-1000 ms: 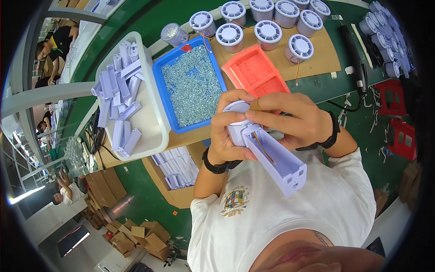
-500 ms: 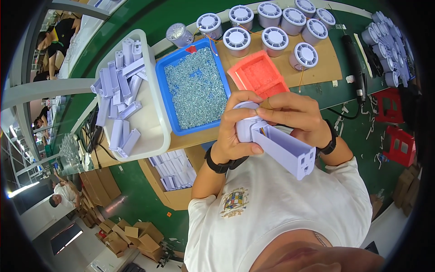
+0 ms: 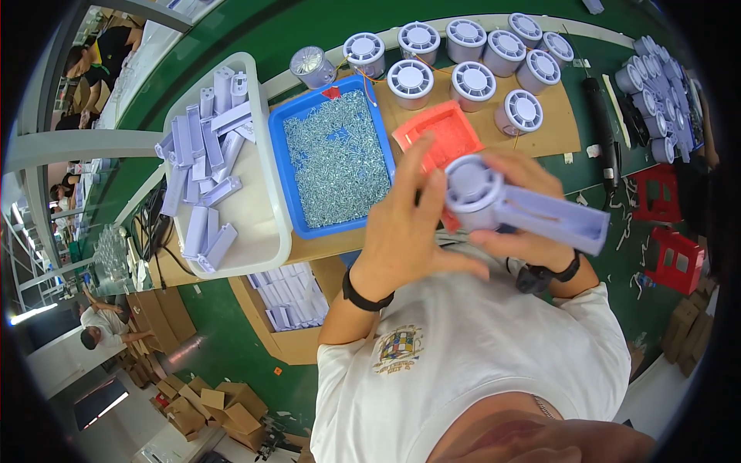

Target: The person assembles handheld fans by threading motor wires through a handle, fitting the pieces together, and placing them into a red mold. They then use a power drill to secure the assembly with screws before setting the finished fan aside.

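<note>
In my right hand point(image 3: 534, 248) is a pale lavender plastic housing point(image 3: 472, 193) with a round slotted head and a long hollow handle. The fingers close around it where head and handle join, and the handle points out to the right, slightly blurred. My left hand point(image 3: 405, 224) is just left of the round head, its fingers spread and thumb stretched out, gripping nothing. Whether a fingertip still brushes the head, I cannot tell. Behind the hands a red tray point(image 3: 440, 127) lies on the cardboard, partly covered by my fingers.
A blue tray point(image 3: 278, 154) full of small screws stands left of centre, beside a white bin point(image 3: 266, 224) of lavender handle parts. Several round slotted heads point(image 3: 410, 79) stand at the back. A black electric screwdriver point(image 3: 602, 116) lies at right. Red stools point(image 3: 673, 258) stand beyond.
My left hand has let go of the housing and opened. My right hand has taken it to the right, with the handle swung from pointing toward me to pointing right.
</note>
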The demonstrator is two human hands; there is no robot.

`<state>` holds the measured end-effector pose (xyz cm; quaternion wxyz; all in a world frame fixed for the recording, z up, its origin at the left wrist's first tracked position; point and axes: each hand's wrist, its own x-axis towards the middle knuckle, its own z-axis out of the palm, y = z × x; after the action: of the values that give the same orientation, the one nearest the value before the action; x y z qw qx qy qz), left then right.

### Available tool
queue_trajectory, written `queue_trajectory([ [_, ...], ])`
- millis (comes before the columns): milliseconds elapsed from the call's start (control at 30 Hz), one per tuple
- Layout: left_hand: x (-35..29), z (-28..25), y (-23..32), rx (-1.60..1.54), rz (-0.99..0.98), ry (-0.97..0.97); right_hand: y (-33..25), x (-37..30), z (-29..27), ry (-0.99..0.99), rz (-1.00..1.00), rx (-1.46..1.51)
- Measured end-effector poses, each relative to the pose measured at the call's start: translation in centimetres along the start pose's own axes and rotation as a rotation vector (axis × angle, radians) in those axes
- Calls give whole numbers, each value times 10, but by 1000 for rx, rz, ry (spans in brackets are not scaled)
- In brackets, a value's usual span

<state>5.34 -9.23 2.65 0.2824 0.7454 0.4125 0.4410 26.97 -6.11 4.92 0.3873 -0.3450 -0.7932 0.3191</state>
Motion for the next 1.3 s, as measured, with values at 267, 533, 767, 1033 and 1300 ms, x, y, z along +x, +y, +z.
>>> queue_trajectory([
  [267, -12, -3, 5, 574, -37, -207, 12, 48, -14, -89, 103, -11],
  [533, -13, -26, 5, 521, -35, -180, 22, 74, 14, -226, -13, -75],
  [767, -12, -28, 2, 503, -46, -182, 33, 65, 15, -155, -34, -221],
  [1033, -35, -63, 37, 552, -117, -13, 10, 50, -5, -7, -96, -266],
  [1300, -116, -210, 47, 841, -584, 610, -16, -22, -57, 99, 148, -646],
])
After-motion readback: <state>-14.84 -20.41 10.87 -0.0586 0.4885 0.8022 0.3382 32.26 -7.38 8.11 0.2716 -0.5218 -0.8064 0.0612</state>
